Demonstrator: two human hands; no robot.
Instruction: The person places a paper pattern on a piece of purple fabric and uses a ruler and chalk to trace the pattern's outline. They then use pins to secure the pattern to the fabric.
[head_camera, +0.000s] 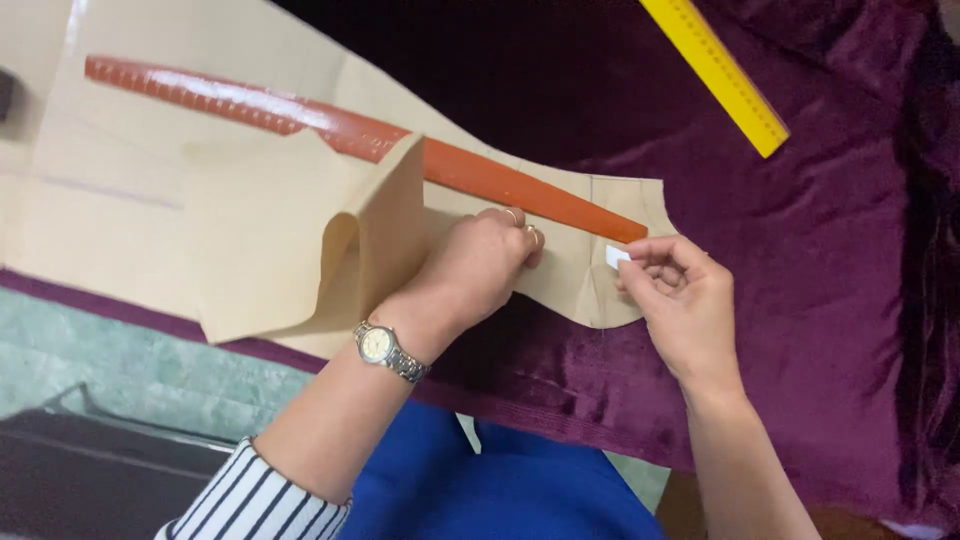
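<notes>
Pressing a tan paper pattern (250, 220) onto purple velvet (800, 300).
The left hand (480, 265), its grip curled together, holds down the pattern beside the curved orange ruler (480, 175); at 3 o'clock of it, the right hand (680, 300) pinches white chalk (616, 256) at the pattern's edge. A yellow ruler (715, 70) lies at 1 o'clock.

A single head-worn camera looks steeply down from close above, over the person's own forearms, onto the purple velvet fabric (780, 300) covering the worktable.
</notes>
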